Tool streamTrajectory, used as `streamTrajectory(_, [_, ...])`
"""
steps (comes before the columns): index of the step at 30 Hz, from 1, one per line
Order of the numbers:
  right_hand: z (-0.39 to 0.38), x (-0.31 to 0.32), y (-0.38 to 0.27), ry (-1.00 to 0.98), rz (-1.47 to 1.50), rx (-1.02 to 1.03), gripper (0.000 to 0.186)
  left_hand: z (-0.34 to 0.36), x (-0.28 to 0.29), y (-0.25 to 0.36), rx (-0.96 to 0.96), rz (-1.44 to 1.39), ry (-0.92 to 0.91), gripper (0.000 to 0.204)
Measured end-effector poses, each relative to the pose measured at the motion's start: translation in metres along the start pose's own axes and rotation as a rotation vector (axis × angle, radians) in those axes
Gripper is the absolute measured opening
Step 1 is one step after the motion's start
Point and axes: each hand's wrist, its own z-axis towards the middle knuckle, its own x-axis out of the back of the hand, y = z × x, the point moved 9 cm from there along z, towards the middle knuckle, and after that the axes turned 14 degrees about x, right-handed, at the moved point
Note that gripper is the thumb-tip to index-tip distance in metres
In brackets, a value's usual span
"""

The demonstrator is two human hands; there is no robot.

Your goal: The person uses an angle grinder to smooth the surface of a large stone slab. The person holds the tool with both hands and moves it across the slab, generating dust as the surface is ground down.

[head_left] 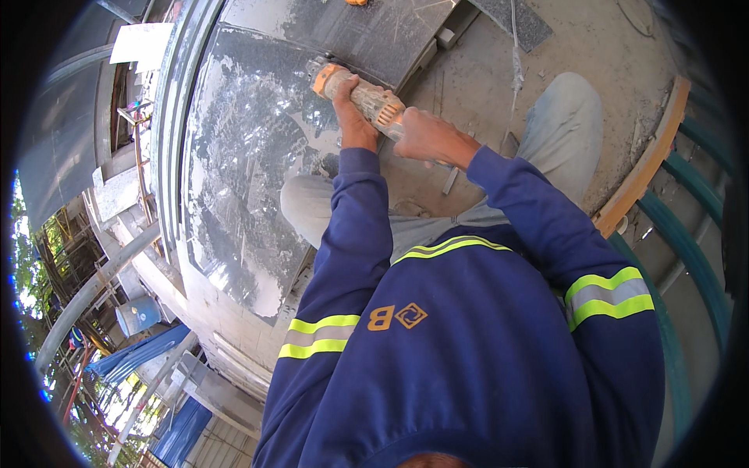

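Both my hands are closed on a dust-caked orange angle grinder (367,99). My left hand (353,117) wraps round the front of its body, close to the orange head. At the rear end, my right hand (431,138) grips it near the vent slots. The grinder's head is over the dark stone slab (257,140), by a joint between two slabs; its disc is mostly hidden. Pale dust and smears cover much of the slab.
A second dark slab (367,39) adjoins beyond the joint. Metal rails (173,117) run along the left edge, with a drop beyond holding a blue bucket (139,315). Right of my knees are a wooden board (646,168) and green bars (686,234). A cord (515,70) hangs ahead.
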Motion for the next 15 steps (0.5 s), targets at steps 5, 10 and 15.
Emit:
streamTrajectory(5, [0.009, 0.0, -0.002, 0.005, 0.019, 0.047, 0.036, 0.014, 0.005, 0.005, 0.003, 0.029, -0.042, 0.049])
streamTrajectory(10, [0.028, -0.002, -0.004, 0.012, 0.07, 0.115, 0.032, 0.028, 0.008, 0.016, 0.037, 0.028, -0.013, 0.048])
streamTrajectory(15, [0.005, -0.002, -0.001, 0.002, 0.029, 0.033, 0.038, 0.013, 0.006, 0.003, -0.011, 0.048, -0.037, 0.049])
